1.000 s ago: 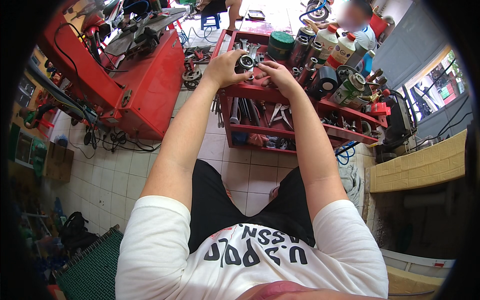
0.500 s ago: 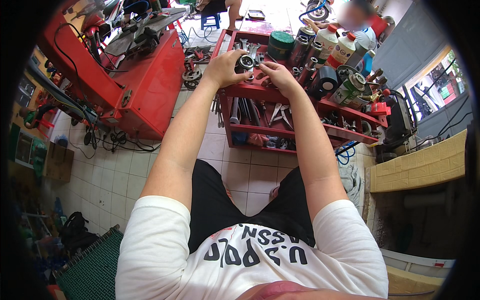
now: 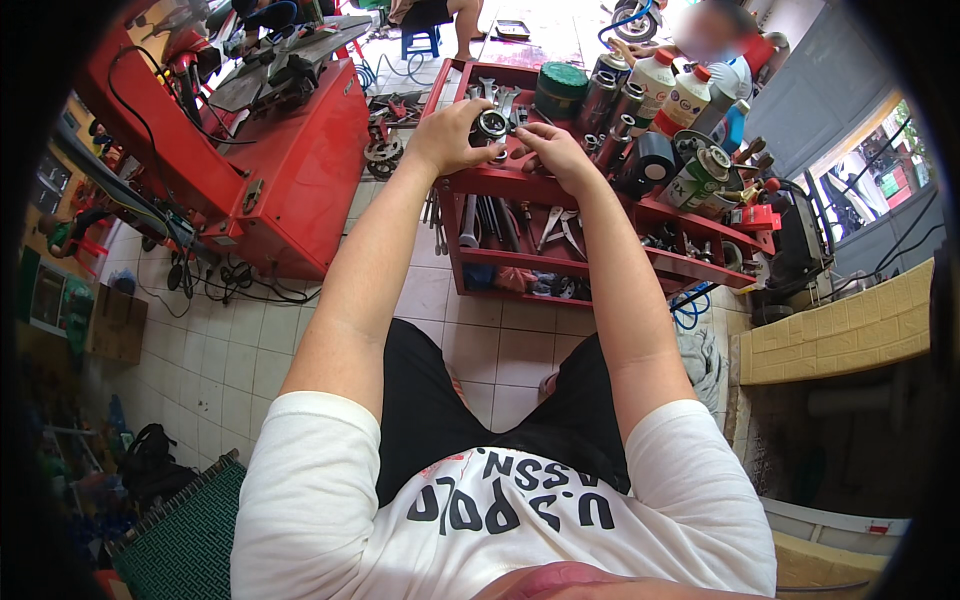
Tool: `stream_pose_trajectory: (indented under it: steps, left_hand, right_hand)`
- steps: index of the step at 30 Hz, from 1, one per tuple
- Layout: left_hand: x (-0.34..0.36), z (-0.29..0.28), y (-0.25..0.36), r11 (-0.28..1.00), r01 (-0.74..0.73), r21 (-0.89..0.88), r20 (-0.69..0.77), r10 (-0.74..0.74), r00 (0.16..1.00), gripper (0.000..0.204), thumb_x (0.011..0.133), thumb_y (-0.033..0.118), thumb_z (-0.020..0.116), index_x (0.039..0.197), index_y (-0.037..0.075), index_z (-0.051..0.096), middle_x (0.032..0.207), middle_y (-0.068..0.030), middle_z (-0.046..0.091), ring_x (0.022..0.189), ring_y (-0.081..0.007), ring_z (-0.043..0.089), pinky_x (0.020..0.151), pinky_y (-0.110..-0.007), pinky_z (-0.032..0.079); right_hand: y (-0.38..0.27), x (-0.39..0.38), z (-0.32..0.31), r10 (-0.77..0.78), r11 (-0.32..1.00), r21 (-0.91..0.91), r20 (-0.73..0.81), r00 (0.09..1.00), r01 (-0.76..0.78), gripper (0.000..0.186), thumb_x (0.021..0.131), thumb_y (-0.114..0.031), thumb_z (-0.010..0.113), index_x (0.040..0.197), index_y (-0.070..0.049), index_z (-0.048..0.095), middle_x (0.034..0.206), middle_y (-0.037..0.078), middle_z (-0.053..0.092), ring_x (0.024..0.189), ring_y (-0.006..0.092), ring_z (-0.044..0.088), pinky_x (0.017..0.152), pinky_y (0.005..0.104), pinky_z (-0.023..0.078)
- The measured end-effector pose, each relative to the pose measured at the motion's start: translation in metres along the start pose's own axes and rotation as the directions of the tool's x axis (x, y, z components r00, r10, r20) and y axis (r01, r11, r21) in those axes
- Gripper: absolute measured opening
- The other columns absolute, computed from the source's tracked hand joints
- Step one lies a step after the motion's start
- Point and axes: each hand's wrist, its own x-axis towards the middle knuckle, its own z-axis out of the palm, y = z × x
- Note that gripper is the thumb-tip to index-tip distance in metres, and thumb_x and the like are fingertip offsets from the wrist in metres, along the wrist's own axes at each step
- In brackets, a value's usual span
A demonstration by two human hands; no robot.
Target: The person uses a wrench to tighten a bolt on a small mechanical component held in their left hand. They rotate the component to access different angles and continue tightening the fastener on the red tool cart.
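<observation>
My left hand (image 3: 446, 140) is closed around a round metal part with a dark ring and a hollow centre (image 3: 491, 124), held over the near left corner of a red tool cart (image 3: 590, 189). Its thumb and fingers grip the part from either side. Just to the right, my right hand (image 3: 560, 155) has its fingertips pinched together close to the part's edge. Whatever lies between those fingertips is too small to make out. Beyond both hands, several open-end wrenches (image 3: 507, 100) lie on the cart's top tray.
A green round tub (image 3: 561, 90), spray cans (image 3: 598, 100) and white bottles with red caps (image 3: 688, 98) crowd the cart's right. Pliers (image 3: 562, 230) lie on its lower shelf. A large red machine (image 3: 295, 170) stands left. A person (image 3: 722, 50) sits beyond the cart.
</observation>
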Motion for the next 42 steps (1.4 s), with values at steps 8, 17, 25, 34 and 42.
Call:
stream_pose_trajectory:
  steps: [8, 17, 25, 34, 42]
  left_hand:
    - [0.0000, 0.0005, -0.0016, 0.999, -0.045, 0.006, -0.010, 0.045, 0.999, 0.068, 0.080, 0.050, 0.082, 0.131, 0.010, 0.064, 0.124, -0.0153, 0.072, 0.115, -0.0343, 0.070, 0.098, -0.044, 0.056]
    - [-0.0017, 0.0032, -0.0033, 0.994, -0.096, 0.042, -0.054, 0.099, 0.994, 0.068, 0.078, 0.047, 0.085, 0.130, 0.009, 0.064, 0.124, -0.0135, 0.072, 0.115, -0.0329, 0.069, 0.098, -0.043, 0.056]
    - [-0.0012, 0.0008, -0.0012, 0.989, -0.143, 0.048, -0.061, 0.145, 0.988, 0.069, 0.079, 0.047, 0.086, 0.132, 0.013, 0.058, 0.119, -0.0125, 0.070, 0.112, -0.0342, 0.068, 0.095, -0.045, 0.056]
    - [-0.0002, 0.0002, -0.0004, 0.989, -0.139, 0.049, -0.013, 0.140, 0.990, 0.072, 0.081, 0.049, 0.085, 0.137, 0.013, 0.056, 0.123, -0.0130, 0.068, 0.116, -0.0338, 0.066, 0.097, -0.044, 0.056]
    - [-0.0001, -0.0008, 0.0019, 0.987, -0.144, 0.066, 0.006, 0.144, 0.990, 0.072, 0.082, 0.048, 0.085, 0.139, 0.012, 0.056, 0.123, -0.0128, 0.067, 0.115, -0.0335, 0.066, 0.097, -0.043, 0.056]
  right_hand:
    - [0.0052, 0.0034, 0.0000, -0.050, 0.999, 0.004, 0.031, 0.998, 0.050, 0.028, 0.107, -0.028, 0.064, 0.123, -0.005, 0.070, 0.095, 0.007, 0.078, 0.063, 0.0089, 0.065, 0.059, 0.0252, 0.048]
    - [0.0061, 0.0028, 0.0003, -0.075, 0.997, 0.023, 0.027, 0.997, 0.074, 0.027, 0.109, -0.028, 0.062, 0.119, -0.004, 0.070, 0.092, 0.006, 0.076, 0.064, 0.0094, 0.063, 0.063, 0.0275, 0.053]
    - [0.0025, -0.0016, 0.0015, -0.091, 0.994, 0.057, 0.010, 0.996, 0.090, 0.030, 0.110, -0.034, 0.061, 0.116, -0.005, 0.068, 0.089, 0.004, 0.072, 0.066, 0.0102, 0.061, 0.064, 0.0280, 0.052]
    - [0.0018, -0.0016, 0.0011, -0.091, 0.994, 0.063, -0.002, 0.996, 0.091, 0.035, 0.110, -0.039, 0.059, 0.109, -0.005, 0.067, 0.084, 0.004, 0.069, 0.064, 0.0106, 0.060, 0.063, 0.0278, 0.051]
    - [0.0036, 0.0013, 0.0014, -0.067, 0.995, 0.066, -0.023, 0.997, 0.069, 0.040, 0.110, -0.040, 0.058, 0.096, -0.004, 0.069, 0.079, 0.005, 0.068, 0.063, 0.0122, 0.059, 0.061, 0.0297, 0.050]
